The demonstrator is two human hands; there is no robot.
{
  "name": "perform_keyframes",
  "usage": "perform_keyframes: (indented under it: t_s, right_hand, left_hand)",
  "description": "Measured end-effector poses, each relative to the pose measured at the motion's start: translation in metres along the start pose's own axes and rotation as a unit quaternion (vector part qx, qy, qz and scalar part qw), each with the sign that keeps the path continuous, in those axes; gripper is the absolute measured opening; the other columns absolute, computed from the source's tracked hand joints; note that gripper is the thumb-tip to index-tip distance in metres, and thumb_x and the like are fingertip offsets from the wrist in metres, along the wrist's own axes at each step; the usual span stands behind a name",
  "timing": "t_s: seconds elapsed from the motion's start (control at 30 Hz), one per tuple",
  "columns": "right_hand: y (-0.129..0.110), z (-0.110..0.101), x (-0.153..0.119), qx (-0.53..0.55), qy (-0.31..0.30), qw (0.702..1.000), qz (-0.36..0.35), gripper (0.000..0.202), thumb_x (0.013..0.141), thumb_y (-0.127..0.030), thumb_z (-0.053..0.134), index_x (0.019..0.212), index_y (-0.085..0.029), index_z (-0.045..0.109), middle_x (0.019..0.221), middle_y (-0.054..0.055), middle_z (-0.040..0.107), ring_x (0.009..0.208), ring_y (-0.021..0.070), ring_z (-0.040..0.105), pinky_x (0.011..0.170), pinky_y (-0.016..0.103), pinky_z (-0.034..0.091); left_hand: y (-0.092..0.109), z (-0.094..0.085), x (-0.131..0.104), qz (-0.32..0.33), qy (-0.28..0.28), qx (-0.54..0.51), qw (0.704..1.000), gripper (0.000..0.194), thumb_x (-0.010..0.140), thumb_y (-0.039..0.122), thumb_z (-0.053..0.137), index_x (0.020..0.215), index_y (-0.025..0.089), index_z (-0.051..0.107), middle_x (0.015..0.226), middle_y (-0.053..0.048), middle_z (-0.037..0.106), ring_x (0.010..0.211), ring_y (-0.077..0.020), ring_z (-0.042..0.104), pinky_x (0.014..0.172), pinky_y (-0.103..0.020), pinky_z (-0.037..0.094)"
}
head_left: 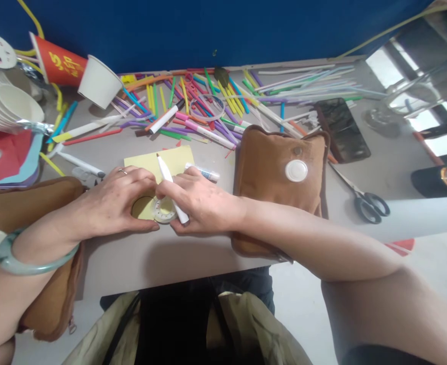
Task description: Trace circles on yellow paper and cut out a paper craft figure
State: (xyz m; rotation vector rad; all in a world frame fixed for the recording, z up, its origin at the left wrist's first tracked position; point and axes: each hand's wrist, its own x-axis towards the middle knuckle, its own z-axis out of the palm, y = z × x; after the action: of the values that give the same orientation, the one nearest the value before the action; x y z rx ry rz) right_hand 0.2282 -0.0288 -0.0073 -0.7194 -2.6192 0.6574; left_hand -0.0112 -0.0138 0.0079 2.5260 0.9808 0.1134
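Observation:
A sheet of yellow paper [181,153] lies on the table under both hands, with a dark curved line on its lower left part. My left hand [114,200] rests over its left side, thumb and fingers apart in a curve around that line. In my right hand [204,200] is a white marker [166,175], its brownish tip pointing up and away from me. A clear ring, like a tape roll [165,210], sits between the hands, and the right fingers are against it. Just beyond my right hand lies a clear glue stick [208,174], partly hidden.
Brown padded pouches flank the hands, one at right [276,152] and one at left [52,309]. Scissors [368,203] and a phone [343,129] lie to the right. Pipe cleaners and markers cover the back. Paper cups [99,81] stand at back left, before a blue partition [215,30].

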Motion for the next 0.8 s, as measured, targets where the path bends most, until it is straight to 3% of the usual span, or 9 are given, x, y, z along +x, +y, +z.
perform_keyframes:
  t_s: [0.3,0.53,0.8]
  right_hand:
    - [-0.0001,0.0011,-0.0019,0.009,0.027,1.0,-0.001,0.038,0.079,-0.023,0.063,0.114,-0.017,0.046,0.099,0.009,0.065,0.09,0.0245,0.058,0.087,0.038,0.034]
    - [0.0012,0.0019,-0.0035,0.002,0.044,0.999,-0.002,0.038,0.08,-0.024,0.062,0.115,-0.017,0.047,0.098,0.009,0.066,0.09,0.0245,0.059,0.087,0.039,0.036]
    - [0.004,0.0029,-0.0031,0.006,0.043,0.999,0.008,0.04,0.075,-0.024,0.066,0.112,-0.019,0.048,0.093,0.007,0.065,0.085,0.0241,0.06,0.086,0.038,0.038]
  left_hand:
    - [0.0039,-0.0015,0.0011,0.001,-0.011,0.022,1.0,0.045,0.078,0.052,0.074,0.109,0.022,0.061,0.115,-0.006,0.065,0.109,-0.0293,0.058,0.097,-0.044,0.04]
    - [0.0038,0.0,0.0024,-0.006,-0.008,0.023,1.0,0.047,0.075,0.06,0.072,0.101,0.022,0.063,0.11,-0.006,0.064,0.107,-0.0288,0.058,0.097,-0.043,0.039]
    - [0.0056,-0.0007,0.0034,-0.005,-0.01,0.033,0.999,0.043,0.075,0.055,0.072,0.099,0.02,0.063,0.112,-0.007,0.062,0.107,-0.0281,0.056,0.099,-0.041,0.038]
